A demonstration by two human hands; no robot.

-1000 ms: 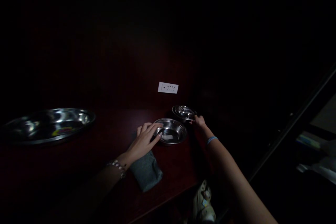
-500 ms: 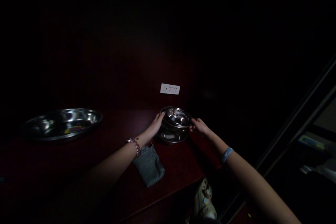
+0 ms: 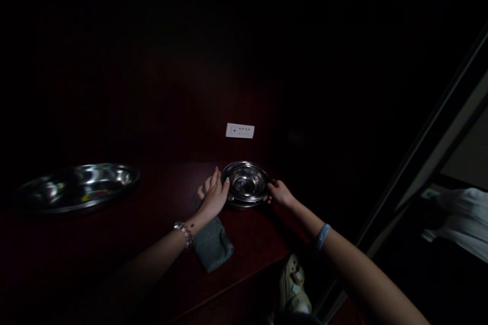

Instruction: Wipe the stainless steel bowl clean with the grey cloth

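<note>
A shiny steel bowl sits level within or on top of another steel vessel, whose rim shows just below it. At the bowl's left side is my left hand, its fingers spread and its thumb at the rim. On the right, my right hand pinches the bowl's edge, with its fingertips partly hidden under the rim. A folded grey-green cloth lies on the dark red tabletop, close to my left wrist.
A wide steel basin with a coloured label stands at the far left. A white socket plate is on the wall behind. Below the table edge is a pale clog-style shoe. White fabric shows at the right.
The bowl, tilted and raised above the lower vessel before, has come down level into or onto it. My left hand has loosened from the rim and spread its fingers. My right hand still grips.
</note>
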